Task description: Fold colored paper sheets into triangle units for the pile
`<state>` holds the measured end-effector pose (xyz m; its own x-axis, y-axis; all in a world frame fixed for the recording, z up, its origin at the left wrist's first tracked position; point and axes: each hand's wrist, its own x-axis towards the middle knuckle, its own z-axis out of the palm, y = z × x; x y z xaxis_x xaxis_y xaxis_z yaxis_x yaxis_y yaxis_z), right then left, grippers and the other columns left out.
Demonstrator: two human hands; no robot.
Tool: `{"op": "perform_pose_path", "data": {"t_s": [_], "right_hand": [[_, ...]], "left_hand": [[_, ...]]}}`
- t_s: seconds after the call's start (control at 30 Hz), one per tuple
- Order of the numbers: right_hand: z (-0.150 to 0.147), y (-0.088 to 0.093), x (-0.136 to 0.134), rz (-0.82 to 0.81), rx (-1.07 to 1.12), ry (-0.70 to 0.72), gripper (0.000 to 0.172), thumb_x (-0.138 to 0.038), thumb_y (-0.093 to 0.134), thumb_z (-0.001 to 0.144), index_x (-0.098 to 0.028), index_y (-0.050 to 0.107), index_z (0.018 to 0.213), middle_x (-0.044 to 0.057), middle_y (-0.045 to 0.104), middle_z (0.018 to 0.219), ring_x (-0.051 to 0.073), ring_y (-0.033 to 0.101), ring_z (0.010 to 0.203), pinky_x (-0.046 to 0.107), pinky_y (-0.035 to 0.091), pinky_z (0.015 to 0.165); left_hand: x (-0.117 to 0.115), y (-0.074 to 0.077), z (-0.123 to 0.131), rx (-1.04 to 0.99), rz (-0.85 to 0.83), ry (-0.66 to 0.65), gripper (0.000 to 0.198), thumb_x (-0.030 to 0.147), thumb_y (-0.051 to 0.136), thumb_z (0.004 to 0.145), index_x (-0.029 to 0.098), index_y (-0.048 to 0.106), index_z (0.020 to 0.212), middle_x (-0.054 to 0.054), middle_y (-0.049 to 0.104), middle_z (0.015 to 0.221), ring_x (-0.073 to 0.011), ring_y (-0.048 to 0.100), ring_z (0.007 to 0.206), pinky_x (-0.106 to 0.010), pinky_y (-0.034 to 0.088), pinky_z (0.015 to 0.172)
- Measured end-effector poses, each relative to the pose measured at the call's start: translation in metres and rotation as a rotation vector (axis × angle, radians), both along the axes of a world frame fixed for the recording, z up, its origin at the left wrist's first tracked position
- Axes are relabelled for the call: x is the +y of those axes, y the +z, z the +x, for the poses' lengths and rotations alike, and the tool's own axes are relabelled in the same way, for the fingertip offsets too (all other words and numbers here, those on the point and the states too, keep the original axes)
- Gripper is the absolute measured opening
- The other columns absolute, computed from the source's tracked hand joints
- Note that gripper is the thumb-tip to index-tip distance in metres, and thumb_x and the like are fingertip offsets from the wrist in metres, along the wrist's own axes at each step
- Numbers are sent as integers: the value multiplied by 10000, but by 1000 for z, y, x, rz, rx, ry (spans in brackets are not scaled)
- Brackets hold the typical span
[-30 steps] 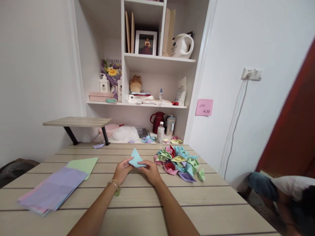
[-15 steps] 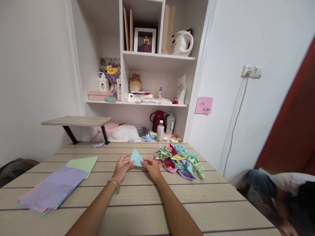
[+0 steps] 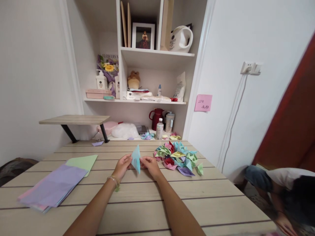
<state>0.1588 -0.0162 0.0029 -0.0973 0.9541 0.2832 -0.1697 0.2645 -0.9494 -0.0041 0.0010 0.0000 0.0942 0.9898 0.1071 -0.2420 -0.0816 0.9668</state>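
A folded light-blue paper (image 3: pixel 136 158) is held up over the middle of the table, turned nearly edge-on with one corner pointing up. My left hand (image 3: pixel 122 166) pinches its left side between thumb and fingers. At its right edge, my right hand (image 3: pixel 150 166) has its thumb and fingertips closed on the paper. Right of my hands lies a heap of folded paper boats (image 3: pixel 177 154) in pink, red, green, yellow, blue and purple. A stack of paper sheets (image 3: pixel 55 185), purple on top, lies on the left, with a green sheet (image 3: pixel 85 162) partly under it.
Behind the slatted table (image 3: pixel 137 209) stands a white shelf unit (image 3: pixel 157 54) with a bottle (image 3: pixel 159 129) and a red jug (image 3: pixel 157 119). A small raised stand (image 3: pixel 75 119) is at the back left. Another person (image 3: pixel 280 186) crouches low at the right.
The blue paper has turned from a flat-facing triangle to nearly edge-on, its lower corner now hanging down. My hands stay in about the same place around it.
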Motion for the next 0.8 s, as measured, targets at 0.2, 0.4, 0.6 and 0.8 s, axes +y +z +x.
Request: {"op": "perform_pose_path", "data": {"t_s": [0.2, 0.4, 0.6, 0.8], "right_hand": [[0, -2, 2, 2, 16, 27, 368, -487, 663, 569, -139, 660, 690, 7, 603, 572, 109, 518, 509, 212, 400, 491], [-2, -2, 3, -9, -6, -2, 330, -458, 636, 593, -134, 656, 652, 4, 594, 559, 104, 500, 503, 210, 396, 492], [-2, -5, 6, -47, 60, -64, 283, -386, 682, 532, -135, 633, 653, -10, 579, 515, 96, 478, 444, 199, 359, 427], [-2, -5, 5, -50, 75, 66, 408, -363, 699, 528, -141, 638, 864, -21, 581, 521, 84, 472, 410, 200, 381, 412]], "left_hand": [[-1, 1, 1, 2, -3, -28, 496, 369, 715, 548, 129, 589, 963, -27, 631, 676, -93, 527, 524, -185, 373, 482], [-1, 1, 0, -6, -13, -36, 497, 363, 718, 547, 138, 594, 972, -33, 638, 700, -92, 529, 528, -191, 380, 495], [1, -1, 0, 42, 13, -63, 404, 363, 713, 554, 127, 622, 868, -38, 646, 678, -81, 514, 501, -179, 358, 469], [-1, 0, 1, 87, 19, -68, 375, 348, 717, 547, 119, 626, 830, -23, 629, 586, -72, 484, 425, -181, 350, 421]]}}
